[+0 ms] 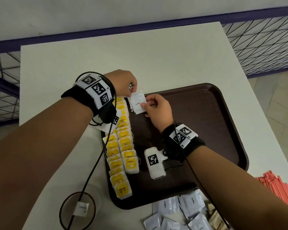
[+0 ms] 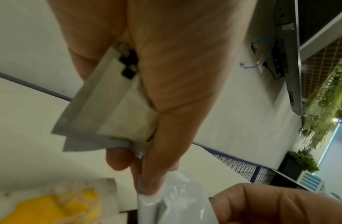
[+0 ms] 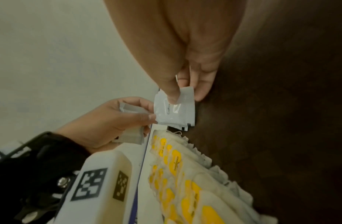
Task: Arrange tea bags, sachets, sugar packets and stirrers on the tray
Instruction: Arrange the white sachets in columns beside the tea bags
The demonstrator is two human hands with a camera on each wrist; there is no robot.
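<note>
We see two hands meet at the far left corner of the dark brown tray (image 1: 223,123). The right hand (image 1: 158,110) pinches a white coffee sachet (image 1: 138,103) with thumb on top and fingers under it. The sachet sits on top of a few more like it, low over the tray floor. The left hand (image 1: 121,83) pinches the far edge of the same sachet with its fingertips (image 2: 147,186). That hand also grips a small stack of sachets (image 2: 108,109) tucked in its palm, so it is curled round them.

Just beside the pinch, on the left, two rows of yellow tea bags (image 1: 121,150) run along the left side of the tray. They lie one over the next like fallen cards, and the row reaches back toward us. The rest of the tray floor, right of the pinch, is bare brown.

Well apart from the pinch, close to our body, loose coffee sachets (image 1: 178,214) lie on the white table (image 1: 123,55) by the near edge of the tray. A bunch of red stirrers (image 1: 279,188) lies on the table, at the right, off the tray.
</note>
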